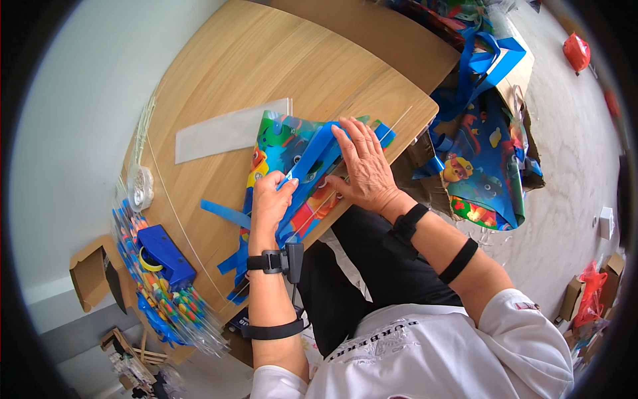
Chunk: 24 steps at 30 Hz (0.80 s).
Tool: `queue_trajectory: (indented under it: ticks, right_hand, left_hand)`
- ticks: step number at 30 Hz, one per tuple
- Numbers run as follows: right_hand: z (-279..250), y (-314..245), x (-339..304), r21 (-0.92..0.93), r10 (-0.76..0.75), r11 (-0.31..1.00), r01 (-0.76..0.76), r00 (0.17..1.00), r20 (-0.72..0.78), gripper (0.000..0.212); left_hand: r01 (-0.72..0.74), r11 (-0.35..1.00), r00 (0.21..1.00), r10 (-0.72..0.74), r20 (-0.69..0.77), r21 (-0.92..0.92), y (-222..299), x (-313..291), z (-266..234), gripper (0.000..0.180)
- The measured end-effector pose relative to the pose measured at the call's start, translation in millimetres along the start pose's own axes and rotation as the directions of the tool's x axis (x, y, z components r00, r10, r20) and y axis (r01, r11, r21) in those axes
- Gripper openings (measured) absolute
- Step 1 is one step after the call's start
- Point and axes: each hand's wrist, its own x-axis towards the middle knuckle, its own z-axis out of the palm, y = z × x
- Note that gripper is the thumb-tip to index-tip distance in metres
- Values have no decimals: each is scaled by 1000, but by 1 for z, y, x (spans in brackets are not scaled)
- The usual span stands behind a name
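A colourful cartoon-printed bag (271, 136) lies folded on the wooden table near its front edge. Blue straps (312, 151) run slantwise across it. My left hand (269, 205) is closed at the lower part of a strap, thumb and forefinger pinching it. Over the bag's right side, my right hand (367, 166) lies with its fingers stretched out, touching the strap's upper end. My hands and wrists hide parts of the bag. Left of my left hand, a loose blue band end (226, 213) sticks out over the tabletop.
A translucent plastic sheet (222, 134) lies behind the bag on the table (279, 53). At left sit a blue tape dispenser (166, 256), a clear tape roll (139, 188) and many packed colourful sticks (193, 309). To the right, more printed bags (478, 159) spill from a carton.
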Motion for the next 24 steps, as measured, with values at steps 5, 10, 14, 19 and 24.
queue_trajectory:
  ticks: [5, 10, 14, 19, 24]
  right_hand:
    - [10, -6, 2, -135, -1, 991, 3, 1000, 16, 78]
    - [14, -5, 5, -289, 17, 957, 0, 998, 55, 72]
    - [15, -7, 5, -323, 12, 946, 7, 998, 56, 71]
    - [16, -6, 4, -353, -20, 935, 41, 998, 63, 71]
    - [20, -7, 3, -383, -39, 922, 59, 997, 60, 70]
  left_hand:
    - [-90, 993, 996, 87, 36, 75, -10, -3, -8, 17]
    - [128, 966, 985, -97, 146, -225, -27, -26, -51, 12]
    - [118, 968, 986, -88, 141, -220, -62, -56, -89, 13]
    - [93, 986, 994, -99, -41, -138, -96, -76, -91, 15]
    - [92, 975, 974, -46, -221, 200, -100, -72, -84, 27]
